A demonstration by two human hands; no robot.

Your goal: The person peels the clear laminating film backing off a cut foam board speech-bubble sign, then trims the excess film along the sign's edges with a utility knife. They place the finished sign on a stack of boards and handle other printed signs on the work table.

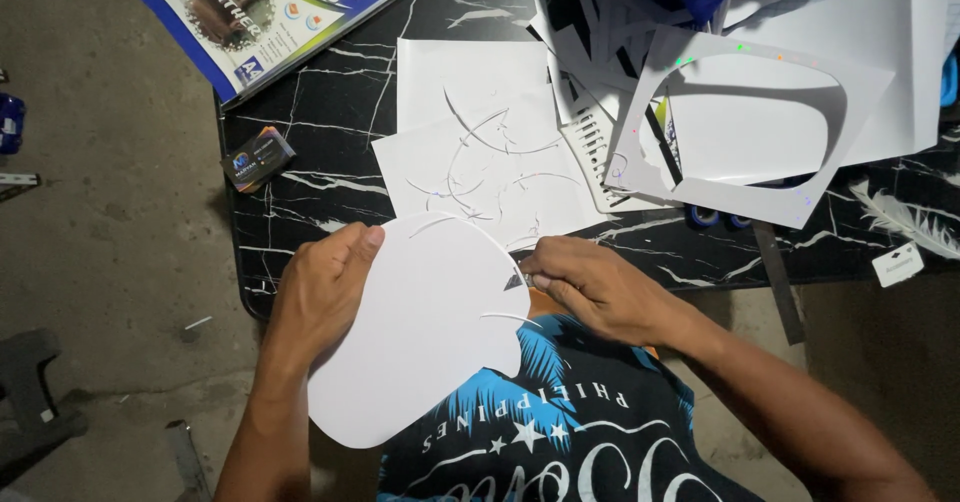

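Both bare forearms reach forward from below: the left hand curls with thumb extended upward, while the right hand pinches, fingers bunched leftward.

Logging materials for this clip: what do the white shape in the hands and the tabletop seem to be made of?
White rounded cutout: apparently thin matte card or paper, since its edge is cleanly cut and thin slivers curl off it. Tabletop: glossy black with white veins, looks like marble or a marble-pattern laminate; which one is unclear.

table: black, white-veined marble look, before me | far left: blue film packet overhanging edge | left: small dark box | middle: white paper sheets with curved trimmings | right: cut-out white frame, white feather, small tag
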